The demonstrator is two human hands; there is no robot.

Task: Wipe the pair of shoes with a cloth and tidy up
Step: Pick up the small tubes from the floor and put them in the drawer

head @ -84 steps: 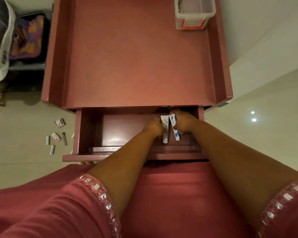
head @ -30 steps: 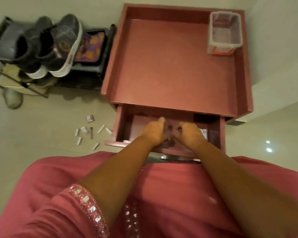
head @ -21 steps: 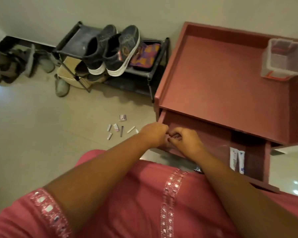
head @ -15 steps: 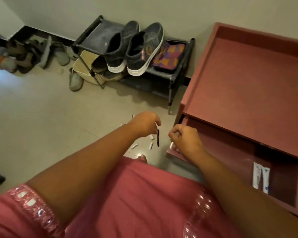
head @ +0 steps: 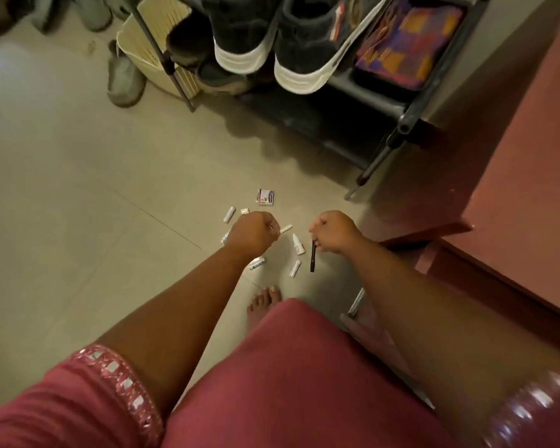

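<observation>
**Both fists low over floor scatter**

I see my left hand (head: 252, 233) curled into a fist above the small white tubes (head: 294, 268) on the floor (head: 78, 189); whether it holds one I cannot tell. My right hand (head: 333, 231) is curled too, a black pen (head: 312, 260) hanging from it. The dark shoes (head: 307, 43) sit on the rack (head: 398, 121) beyond, beside the red cabinet (head: 514, 189).

One camera sits on the person's head, looking steeply down and ahead at the floor (head: 78, 195). It is close over both forearms, with the rack (head: 411, 101) along the top edge and the cabinet (head: 530, 176) filling the right side.
</observation>
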